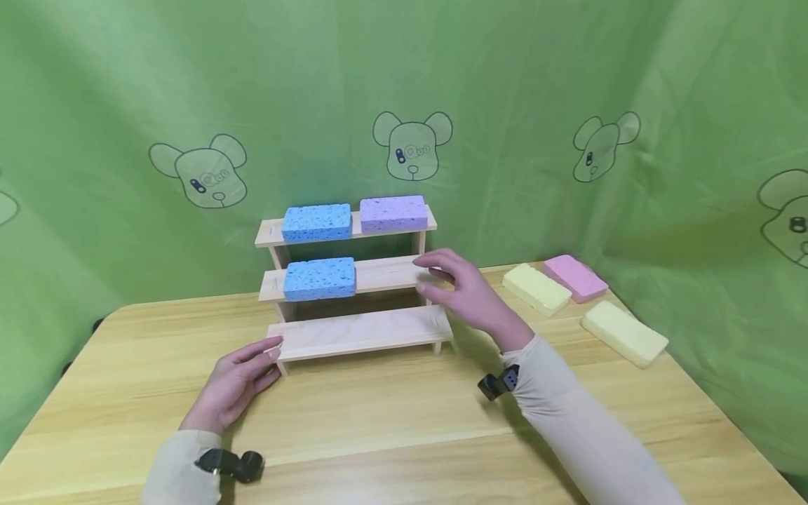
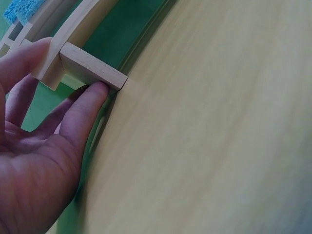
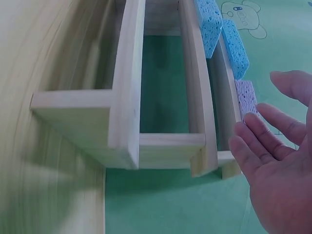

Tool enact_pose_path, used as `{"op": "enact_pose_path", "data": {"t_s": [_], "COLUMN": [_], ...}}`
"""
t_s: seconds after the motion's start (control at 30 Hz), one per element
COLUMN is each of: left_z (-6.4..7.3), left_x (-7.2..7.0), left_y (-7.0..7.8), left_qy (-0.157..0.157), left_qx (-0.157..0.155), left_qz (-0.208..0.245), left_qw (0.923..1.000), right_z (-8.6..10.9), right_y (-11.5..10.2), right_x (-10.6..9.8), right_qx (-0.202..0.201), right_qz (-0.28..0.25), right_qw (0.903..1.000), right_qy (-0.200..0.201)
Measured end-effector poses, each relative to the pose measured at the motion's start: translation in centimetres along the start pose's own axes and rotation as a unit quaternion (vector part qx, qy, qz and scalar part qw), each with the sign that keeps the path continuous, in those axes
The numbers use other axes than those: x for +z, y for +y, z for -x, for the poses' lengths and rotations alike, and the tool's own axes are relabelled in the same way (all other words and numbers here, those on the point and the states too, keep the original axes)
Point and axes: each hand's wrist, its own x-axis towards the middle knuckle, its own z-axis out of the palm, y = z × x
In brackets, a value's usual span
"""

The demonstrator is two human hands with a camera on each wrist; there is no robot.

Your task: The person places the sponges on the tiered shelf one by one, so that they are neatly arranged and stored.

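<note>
A three-step wooden shelf [image 1: 353,337] stands on the table. A blue sponge [image 1: 317,223] and a purple sponge [image 1: 394,213] lie on its top step, and another blue sponge [image 1: 320,278] lies on the left of the middle step. At the left end of the bottom step, my left hand [image 1: 235,382] touches the board; the left wrist view has a fingertip [image 2: 100,88] against the shelf's leg [image 2: 92,67]. Close to the middle step's right end, my right hand [image 1: 470,294] is empty, its fingers [image 3: 278,119] extended and spread.
To the right of the shelf lie two pale yellow sponges [image 1: 536,289] and a pink sponge [image 1: 576,278] on the wooden table [image 1: 379,435]. A green curtain [image 1: 505,84] with bear-head prints hangs behind and beside the table.
</note>
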Motion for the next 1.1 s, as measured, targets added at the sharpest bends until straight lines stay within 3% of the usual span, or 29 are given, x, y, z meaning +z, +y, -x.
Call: {"op": "enact_pose_path", "data": {"t_s": [0.37,0.7,1.1], "left_z": [0.2,0.1,0.1], "left_x": [0.0,-0.1,-0.1], "left_y": [-0.1,0.1,0.1], "left_qy": [-0.003,-0.002,-0.005], "left_qx": [0.005,0.004,0.003], "left_qz": [-0.002,-0.001,0.002], "left_qw": [1.0000,1.0000,1.0000], "right_z": [2.9,5.6,8.2], "right_y": [1.4,2.8,4.4], "right_x": [-2.6,-5.5,-7.7], "right_qx": [0.051,0.033,0.056], "right_qz": [0.053,0.056,0.076], "right_qw": [0.9972,0.9968,0.9921], "right_qy": [0.013,0.046,0.082]}}
